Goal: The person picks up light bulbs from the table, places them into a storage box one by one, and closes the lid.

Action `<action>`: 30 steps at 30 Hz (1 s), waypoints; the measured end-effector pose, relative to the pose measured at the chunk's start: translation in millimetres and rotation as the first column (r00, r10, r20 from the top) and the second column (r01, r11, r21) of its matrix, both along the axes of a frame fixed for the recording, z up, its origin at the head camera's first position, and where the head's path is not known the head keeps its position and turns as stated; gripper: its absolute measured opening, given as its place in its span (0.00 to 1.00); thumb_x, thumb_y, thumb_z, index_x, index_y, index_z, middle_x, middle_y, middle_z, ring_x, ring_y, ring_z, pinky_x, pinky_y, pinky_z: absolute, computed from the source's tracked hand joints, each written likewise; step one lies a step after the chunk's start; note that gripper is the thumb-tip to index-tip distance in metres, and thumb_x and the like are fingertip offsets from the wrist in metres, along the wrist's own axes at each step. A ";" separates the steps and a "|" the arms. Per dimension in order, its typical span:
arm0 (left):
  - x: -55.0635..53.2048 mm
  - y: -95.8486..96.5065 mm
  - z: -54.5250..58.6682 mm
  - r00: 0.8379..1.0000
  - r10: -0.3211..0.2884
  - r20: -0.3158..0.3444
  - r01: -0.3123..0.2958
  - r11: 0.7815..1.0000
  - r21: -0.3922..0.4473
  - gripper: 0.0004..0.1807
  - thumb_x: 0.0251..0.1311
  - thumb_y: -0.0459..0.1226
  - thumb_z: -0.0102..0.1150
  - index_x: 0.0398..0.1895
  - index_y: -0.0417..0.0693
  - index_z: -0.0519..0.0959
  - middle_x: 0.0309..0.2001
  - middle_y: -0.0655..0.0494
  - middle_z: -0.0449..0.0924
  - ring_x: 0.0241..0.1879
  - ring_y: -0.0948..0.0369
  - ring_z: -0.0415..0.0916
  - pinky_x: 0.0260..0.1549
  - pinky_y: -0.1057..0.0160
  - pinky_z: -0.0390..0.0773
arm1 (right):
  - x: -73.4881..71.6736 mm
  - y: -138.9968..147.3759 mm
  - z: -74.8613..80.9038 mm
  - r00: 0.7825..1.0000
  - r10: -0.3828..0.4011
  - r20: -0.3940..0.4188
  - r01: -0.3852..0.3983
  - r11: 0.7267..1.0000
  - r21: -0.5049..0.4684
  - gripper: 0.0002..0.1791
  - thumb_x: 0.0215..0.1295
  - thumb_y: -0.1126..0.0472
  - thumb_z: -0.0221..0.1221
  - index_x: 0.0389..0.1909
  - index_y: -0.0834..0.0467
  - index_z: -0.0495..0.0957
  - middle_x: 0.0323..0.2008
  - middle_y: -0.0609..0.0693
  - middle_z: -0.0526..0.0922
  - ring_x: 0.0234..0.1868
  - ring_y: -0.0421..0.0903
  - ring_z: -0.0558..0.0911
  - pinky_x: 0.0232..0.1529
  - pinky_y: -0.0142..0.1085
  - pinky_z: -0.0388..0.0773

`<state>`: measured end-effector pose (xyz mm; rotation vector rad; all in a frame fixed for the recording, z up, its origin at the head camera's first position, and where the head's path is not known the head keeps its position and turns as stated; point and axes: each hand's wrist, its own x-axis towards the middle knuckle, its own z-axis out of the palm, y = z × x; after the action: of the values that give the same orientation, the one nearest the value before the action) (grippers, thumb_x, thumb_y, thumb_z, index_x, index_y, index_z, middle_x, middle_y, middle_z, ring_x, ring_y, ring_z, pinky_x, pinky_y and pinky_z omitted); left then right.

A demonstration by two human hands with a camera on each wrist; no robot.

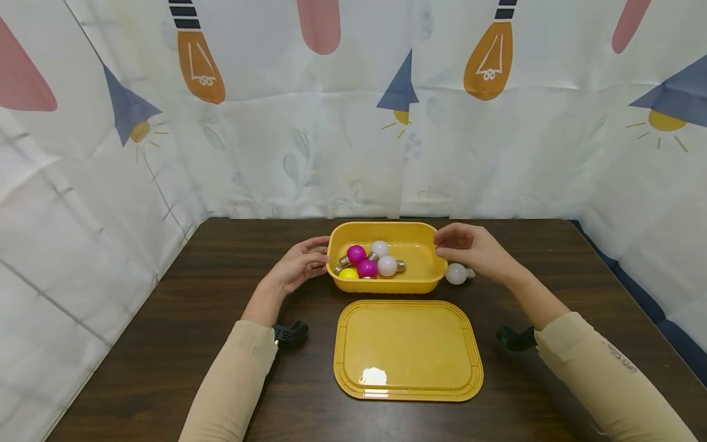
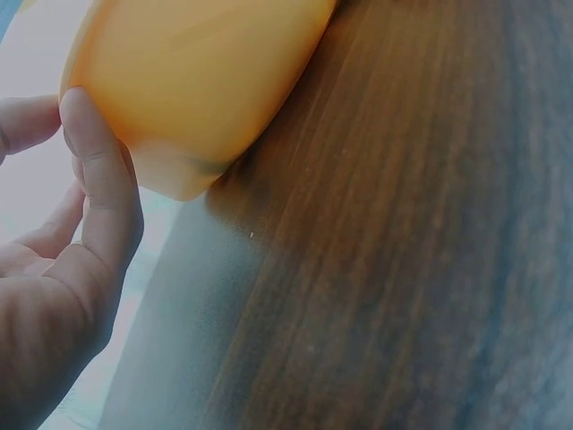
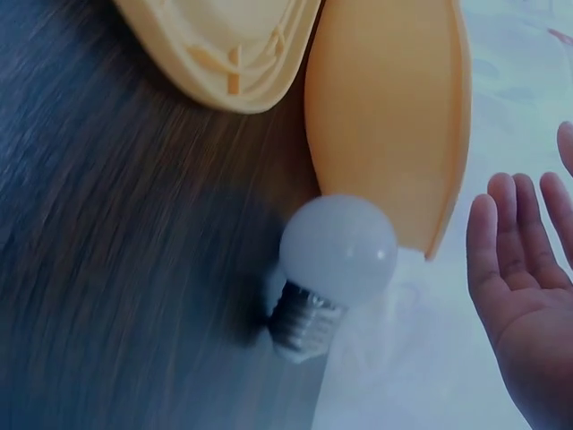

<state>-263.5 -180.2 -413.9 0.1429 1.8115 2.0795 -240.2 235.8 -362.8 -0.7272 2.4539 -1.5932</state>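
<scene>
A yellow plastic container (image 1: pixel 422 261) holds several small light bulbs in magenta, white and yellow, such as the magenta bulb (image 1: pixel 356 254). My left hand (image 1: pixel 298 264) is at its left end, thumb and fingertip meeting at the rim (image 2: pixel 67 76). At the right end my right hand (image 1: pixel 469 248) hovers by the rim with its fingers spread loosely. The right wrist view shows that hand's palm (image 3: pixel 546 340) and nothing in it. A white bulb (image 1: pixel 456 274) with a silvery screw base lies on the table beside the container, below the right hand.
A yellow lid (image 1: pixel 409 350) lies flat on the dark wooden table (image 1: pixel 166 344), just in front of the container. Behind the table hangs a white curtain (image 1: pixel 353 153) printed with lamps and bulbs. Dark straps show at both wrists.
</scene>
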 end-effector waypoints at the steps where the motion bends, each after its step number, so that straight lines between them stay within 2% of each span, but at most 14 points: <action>1: -0.1 0.1 -0.1 1.000 0.000 -0.001 0.000 1.000 0.000 0.33 0.71 0.25 0.54 0.78 0.40 0.59 0.58 0.40 0.75 0.42 0.57 0.83 0.45 0.63 0.84 | 0.5 2.0 0.0 1.000 -0.008 -0.005 0.008 1.000 0.002 0.19 0.71 0.58 0.66 0.58 0.62 0.79 0.56 0.67 0.78 0.54 0.50 0.81 0.52 0.35 0.82; 11: 1.2 -0.6 0.5 1.000 0.005 -0.004 -0.005 1.000 -0.007 0.33 0.71 0.26 0.54 0.78 0.40 0.59 0.60 0.38 0.74 0.42 0.56 0.82 0.45 0.64 0.84 | 5.7 20.5 -3.6 0.997 -0.071 -0.005 0.071 0.997 0.019 0.21 0.72 0.58 0.65 0.59 0.65 0.77 0.55 0.61 0.81 0.54 0.47 0.81 0.51 0.32 0.81; 17: 1.6 -0.9 0.1 1.000 0.005 -0.006 -0.005 1.000 -0.003 0.33 0.71 0.26 0.55 0.78 0.40 0.59 0.59 0.38 0.74 0.41 0.57 0.82 0.45 0.64 0.84 | 9.2 25.5 -7.9 0.994 -0.099 0.041 0.098 0.995 0.028 0.21 0.72 0.57 0.65 0.59 0.64 0.77 0.56 0.61 0.80 0.54 0.46 0.81 0.50 0.30 0.80; 30: 0.8 0.1 0.1 1.000 0.000 -0.002 0.000 1.000 -0.005 0.33 0.71 0.26 0.54 0.77 0.40 0.59 0.60 0.37 0.73 0.41 0.57 0.82 0.45 0.64 0.84 | 11.3 37.8 -19.7 0.988 -0.133 0.078 0.128 0.990 0.056 0.24 0.70 0.58 0.67 0.62 0.65 0.75 0.58 0.64 0.78 0.55 0.45 0.79 0.50 0.29 0.79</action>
<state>-262.7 -180.2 -413.8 0.1440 1.8178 2.0759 -228.9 273.7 -382.5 -0.4932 2.5196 -1.5630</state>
